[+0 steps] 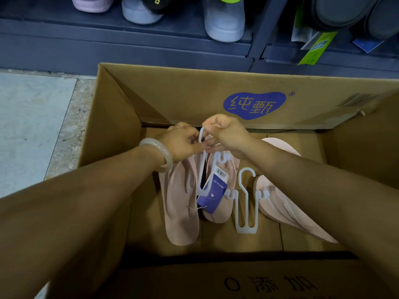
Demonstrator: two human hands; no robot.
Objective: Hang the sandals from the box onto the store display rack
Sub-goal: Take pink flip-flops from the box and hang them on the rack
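Both hands meet over the middle of an open cardboard box (112,134), at the top of a white plastic hanger (203,169). Left hand (183,143) has its fingers curled in, pinching at the hanger's hook, and a pale bangle (157,154) sits on that wrist. Right hand (228,132) is closed in a loose fist round the same hook from the other side, its fingertips touching those of the left. Below the hands hangs a pair of pink sandals (183,203) fixed on that hanger, soles toward the camera, with a purple tag (213,193) bearing a barcode label dangling between them (the print on it is too small to read). Just beside this pair, on the box floor, lies a second white hanger (247,203) holding another pink sandal (285,203), partly hidden under the right forearm. Beyond the box's far flap, which carries a blue logo, runs the dark base of the display rack (129,39), with pale shoes (224,20) standing on it and green tags (315,48) at the right.
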